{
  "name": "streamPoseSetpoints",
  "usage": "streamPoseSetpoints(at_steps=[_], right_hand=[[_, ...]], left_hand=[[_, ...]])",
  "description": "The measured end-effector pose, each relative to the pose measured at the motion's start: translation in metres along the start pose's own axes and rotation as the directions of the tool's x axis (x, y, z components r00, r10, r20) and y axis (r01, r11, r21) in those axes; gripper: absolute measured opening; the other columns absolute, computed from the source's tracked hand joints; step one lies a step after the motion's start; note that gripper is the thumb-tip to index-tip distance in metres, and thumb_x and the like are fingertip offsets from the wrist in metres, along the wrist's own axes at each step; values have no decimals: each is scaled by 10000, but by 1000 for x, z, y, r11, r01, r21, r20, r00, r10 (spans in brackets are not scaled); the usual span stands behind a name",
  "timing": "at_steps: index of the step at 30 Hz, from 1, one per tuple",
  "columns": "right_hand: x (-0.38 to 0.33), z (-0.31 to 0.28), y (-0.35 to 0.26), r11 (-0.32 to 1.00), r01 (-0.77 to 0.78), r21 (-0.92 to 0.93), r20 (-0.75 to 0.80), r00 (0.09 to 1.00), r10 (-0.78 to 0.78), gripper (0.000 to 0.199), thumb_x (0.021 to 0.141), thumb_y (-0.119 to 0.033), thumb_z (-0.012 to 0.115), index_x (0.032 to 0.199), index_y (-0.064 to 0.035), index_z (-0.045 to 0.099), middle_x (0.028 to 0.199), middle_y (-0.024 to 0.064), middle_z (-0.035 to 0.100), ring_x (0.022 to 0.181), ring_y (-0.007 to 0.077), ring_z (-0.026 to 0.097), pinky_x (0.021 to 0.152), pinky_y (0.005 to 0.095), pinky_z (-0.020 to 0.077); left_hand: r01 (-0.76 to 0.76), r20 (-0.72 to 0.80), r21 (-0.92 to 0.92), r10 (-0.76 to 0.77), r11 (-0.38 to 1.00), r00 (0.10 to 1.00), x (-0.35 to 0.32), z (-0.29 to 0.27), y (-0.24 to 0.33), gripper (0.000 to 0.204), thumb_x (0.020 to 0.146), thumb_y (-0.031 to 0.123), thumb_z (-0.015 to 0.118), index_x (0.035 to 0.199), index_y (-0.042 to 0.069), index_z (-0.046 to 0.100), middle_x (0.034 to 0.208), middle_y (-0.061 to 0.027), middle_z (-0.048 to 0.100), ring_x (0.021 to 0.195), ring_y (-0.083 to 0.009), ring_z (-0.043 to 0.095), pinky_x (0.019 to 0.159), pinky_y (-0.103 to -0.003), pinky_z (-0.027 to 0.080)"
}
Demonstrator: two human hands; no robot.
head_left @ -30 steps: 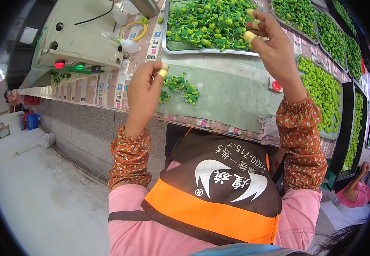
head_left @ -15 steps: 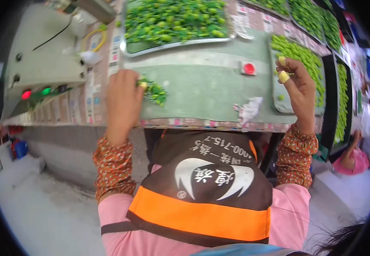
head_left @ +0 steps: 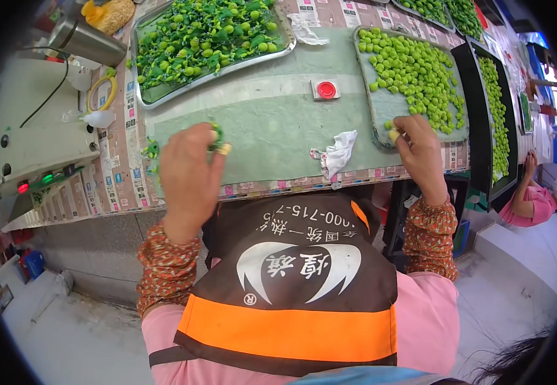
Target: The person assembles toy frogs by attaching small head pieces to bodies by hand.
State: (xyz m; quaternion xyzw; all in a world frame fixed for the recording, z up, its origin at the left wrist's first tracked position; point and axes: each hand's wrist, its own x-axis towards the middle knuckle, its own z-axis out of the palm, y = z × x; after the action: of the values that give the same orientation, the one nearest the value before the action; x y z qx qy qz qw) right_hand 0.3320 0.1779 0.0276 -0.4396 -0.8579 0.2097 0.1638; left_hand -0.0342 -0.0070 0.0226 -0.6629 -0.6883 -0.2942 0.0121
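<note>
Right hand (head_left: 419, 153) has shifted to the tray (head_left: 389, 102) corner, putting beads (head_left: 414, 72) within reach, its grip indeterminable; left hand (head_left: 190, 168) pinches a sprig (head_left: 218, 136).

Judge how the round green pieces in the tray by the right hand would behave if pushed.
The green pieces would probably roll or scatter, being roundish and loose. They are likely light, looking small beside the right hand. Crowded ones may shove their neighbours along.
</note>
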Motion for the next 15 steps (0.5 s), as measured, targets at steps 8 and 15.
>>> streamPoseSetpoints(at_steps=[8,15], right_hand=[[6,15,9,983,92,-156,-3,996,-93,262,884,-19,649,1144,-52,627,960,157,608,907,357,606,760,437,501],[8,23,5,971,-158,179,-13,987,163,245,952,-13,613,1195,-8,582,974,133,679,767,205,618,704,336,511]], left_hand=[[54,237,30,-59,998,970,-5,26,18,441,819,103,752,1212,83,552,1202,-100,623,1104,-328,572,917,-455,426],[147,90,-148,-134,978,987,-4,11,-6,344,868,57,680,1202,54,599,1183,-136,632,1086,-367,564,938,-456,435]])
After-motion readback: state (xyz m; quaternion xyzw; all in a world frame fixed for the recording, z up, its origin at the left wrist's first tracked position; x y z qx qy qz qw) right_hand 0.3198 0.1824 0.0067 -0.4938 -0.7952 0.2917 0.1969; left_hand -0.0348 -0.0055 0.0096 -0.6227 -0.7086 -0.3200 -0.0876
